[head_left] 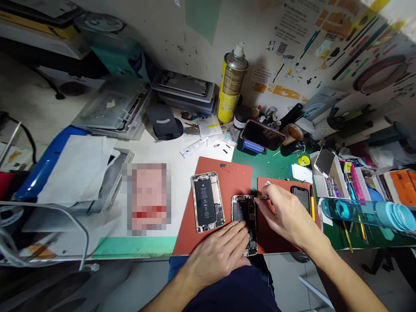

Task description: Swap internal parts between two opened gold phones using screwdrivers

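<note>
An opened phone [243,208] lies near the front edge of the red-brown mat [234,175]. My left hand [222,249] rests over its lower part, fingers stretched side by side across the battery. At the phone's upper right corner, my right hand [281,212] pinches a thin metal tool [264,197], whose tip meets the phone's edge. To the left on the same mat lies a second opened phone [208,201], its black battery showing; neither hand touches it.
A yellow spray can [230,86] and a propped phone [264,133] stand behind the mats. At right are a lit phone [301,197], a yellow-handled tool [312,203], a blue bottle [367,213] and tool trays [338,182]. Plastic boxes [113,108] are stacked at left.
</note>
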Demonstrator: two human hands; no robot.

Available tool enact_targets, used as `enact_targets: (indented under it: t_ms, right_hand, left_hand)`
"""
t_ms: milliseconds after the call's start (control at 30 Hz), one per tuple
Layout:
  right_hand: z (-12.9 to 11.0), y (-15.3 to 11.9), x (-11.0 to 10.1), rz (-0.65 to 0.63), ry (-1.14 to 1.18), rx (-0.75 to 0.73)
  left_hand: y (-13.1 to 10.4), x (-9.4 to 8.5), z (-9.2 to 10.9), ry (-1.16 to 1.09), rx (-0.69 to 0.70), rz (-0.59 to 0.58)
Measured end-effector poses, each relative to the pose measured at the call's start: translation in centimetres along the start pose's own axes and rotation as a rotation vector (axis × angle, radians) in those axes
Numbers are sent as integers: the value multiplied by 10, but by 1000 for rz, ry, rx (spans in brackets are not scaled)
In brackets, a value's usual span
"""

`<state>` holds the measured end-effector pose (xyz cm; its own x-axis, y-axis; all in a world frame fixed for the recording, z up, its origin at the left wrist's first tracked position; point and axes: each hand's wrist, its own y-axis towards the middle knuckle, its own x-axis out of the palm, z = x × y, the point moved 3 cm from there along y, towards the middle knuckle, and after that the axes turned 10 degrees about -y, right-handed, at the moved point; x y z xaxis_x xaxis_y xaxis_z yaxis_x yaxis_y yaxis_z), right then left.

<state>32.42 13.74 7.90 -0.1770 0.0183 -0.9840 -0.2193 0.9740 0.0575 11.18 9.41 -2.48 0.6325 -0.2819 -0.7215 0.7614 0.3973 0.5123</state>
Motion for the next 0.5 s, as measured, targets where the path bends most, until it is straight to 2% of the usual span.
enact_targets:
  t_ms: [200, 500]
  right_hand:
    - [0, 0, -3, -28, 9, 0]
    - [0, 1, -5, 18, 19, 41]
  left_hand:
    - [0, -2, -2, 21, 9, 0]
    - [3, -3, -2, 48, 34, 9]
